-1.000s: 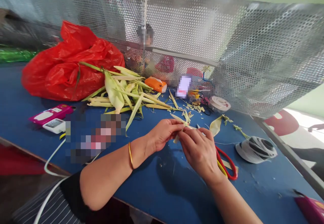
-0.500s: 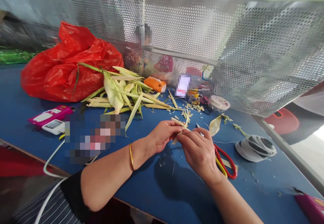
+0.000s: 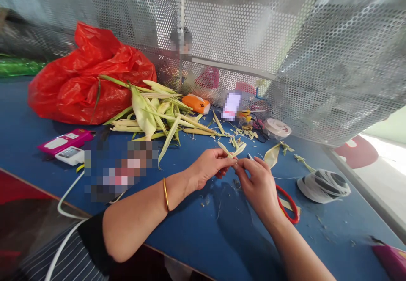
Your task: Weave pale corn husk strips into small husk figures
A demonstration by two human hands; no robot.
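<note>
Pale corn husk strips (image 3: pixel 233 149) fan out in a V above my fingertips, over the blue table. My left hand (image 3: pixel 211 166) pinches them near their lower ends, thumb on top. Close against it, my right hand (image 3: pixel 257 179) has thumb and forefinger pressed together at the base of the strips; what exactly lies between them is hidden. Scissors (image 3: pixel 289 205) with red and yellow handles lie partly under my right hand. A spool of white thread (image 3: pixel 323 185) stands to the right, its thread running left toward my right hand.
A pile of corn husks (image 3: pixel 146 116) lies before a red plastic bag (image 3: pixel 91 78). An orange packet (image 3: pixel 196 103), a lit phone (image 3: pixel 231 105) and a tape roll (image 3: pixel 276 128) stand near the perforated metal screen (image 3: pixel 228 31). Magenta box (image 3: pixel 66 141) at left.
The husk strips now spread into a wider V above my fingers. My right hand has turned, its fingers drawn down to the strips' base. The view has shifted slightly.
</note>
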